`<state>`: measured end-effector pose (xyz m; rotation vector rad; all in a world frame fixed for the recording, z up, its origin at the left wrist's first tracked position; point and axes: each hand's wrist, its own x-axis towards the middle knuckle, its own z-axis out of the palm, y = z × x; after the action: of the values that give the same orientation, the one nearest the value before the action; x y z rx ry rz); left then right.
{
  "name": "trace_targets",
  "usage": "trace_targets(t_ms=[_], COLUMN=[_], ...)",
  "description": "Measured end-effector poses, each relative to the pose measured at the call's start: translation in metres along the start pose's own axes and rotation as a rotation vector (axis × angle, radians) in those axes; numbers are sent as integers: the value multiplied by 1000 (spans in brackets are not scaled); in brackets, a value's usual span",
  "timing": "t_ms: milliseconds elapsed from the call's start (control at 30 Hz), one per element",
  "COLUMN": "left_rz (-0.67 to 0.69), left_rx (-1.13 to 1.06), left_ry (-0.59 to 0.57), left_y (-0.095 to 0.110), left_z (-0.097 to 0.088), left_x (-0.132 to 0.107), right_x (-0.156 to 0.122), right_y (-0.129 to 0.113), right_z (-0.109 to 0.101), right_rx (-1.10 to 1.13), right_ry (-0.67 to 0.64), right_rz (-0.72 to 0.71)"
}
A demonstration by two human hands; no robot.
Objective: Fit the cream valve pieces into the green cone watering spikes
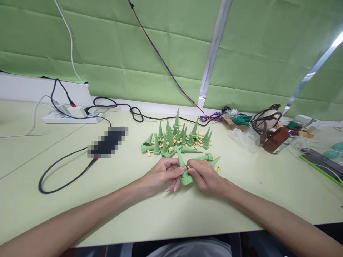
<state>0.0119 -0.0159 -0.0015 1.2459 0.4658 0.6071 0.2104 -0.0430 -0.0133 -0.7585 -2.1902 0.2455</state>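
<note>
Between my hands, above the pale table, a green plastic watering spike (185,178) points its tip up and away, its ridged cap towards me. My left hand (167,173) is closed round the spike's side, thumb laid along it. Pinched in the fingers of my right hand (205,175) is a small yellow valve (188,167), held against the spike's side; most of it is hidden by the fingers. Just beyond my hands lies a cluster of similar green spikes (156,145), some upright and some on their sides, with small yellow valves (149,153) scattered among them.
On the left are a blurred dark device (107,142) with a looped black cable and a white power strip (72,117). A brown bottle (280,139), plastic bags (245,139) and a green-edged phone (321,167) occupy the right. Green covering (150,53) hangs behind the table.
</note>
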Motion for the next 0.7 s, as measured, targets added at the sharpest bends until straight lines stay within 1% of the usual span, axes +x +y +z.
trace_targets(t_ms=[100, 167, 267, 367, 467, 533, 567, 633, 700], left_rz=[-17, 7, 56, 77, 109, 176, 232, 372, 507], left_rx=[-9, 35, 132, 244, 367, 508, 605, 815, 965], left_ry=[-4, -3, 33, 79, 92, 127, 154, 198, 194], left_y=[-1, 0, 3, 5, 3, 1, -1, -3, -5], left_z=[-1, 0, 3, 5, 5, 4, 4, 3, 1], left_x=[0, 0, -2, -4, -5, -6, -6, -7, -8], right_x=[0, 0, 1, 0, 0, 1, 1, 3, 5], right_y=[0, 0, 0, 0, 0, 0, -1, -3, -4], right_z=[1, 2, 3, 4, 4, 4, 3, 3, 3], right_rx=[14, 14, 20, 36, 53, 63, 67, 67, 59], right_ry=[-1, 3, 14, 12, 10, 9, 10, 11, 23], right_rz=[-21, -3, 46, 80, 110, 135, 141, 141, 131])
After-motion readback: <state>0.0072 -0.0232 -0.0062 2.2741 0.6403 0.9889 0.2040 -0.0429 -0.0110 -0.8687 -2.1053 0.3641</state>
